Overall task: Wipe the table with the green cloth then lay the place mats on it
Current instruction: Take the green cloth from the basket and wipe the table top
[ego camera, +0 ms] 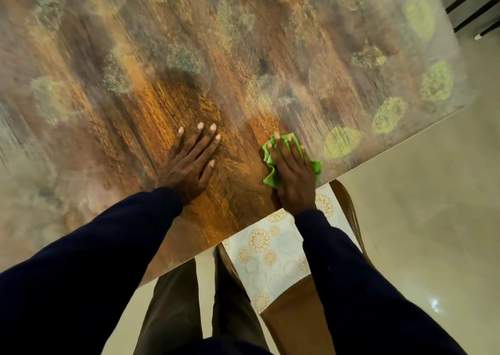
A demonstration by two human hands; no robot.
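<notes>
Our right hand (293,176) presses the green cloth (270,176) against the bench (243,57) with straight fingers, to wipe. Left of the cloth, our left hand (188,165) lies spread and empty, likely bracing us.

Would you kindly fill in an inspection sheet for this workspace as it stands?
Surface: wooden table, glossy; the view is blurred.
Job's things: green cloth on the table near its right-hand edge; place mats lying on the chair, not yet on the table.
Clutter: nothing seen.
Hands: left hand flat on the table; right hand pressing the cloth with straight fingers.
Cables: nothing seen.
Surroundings: pale floor; dark furniture legs at far right.
</notes>
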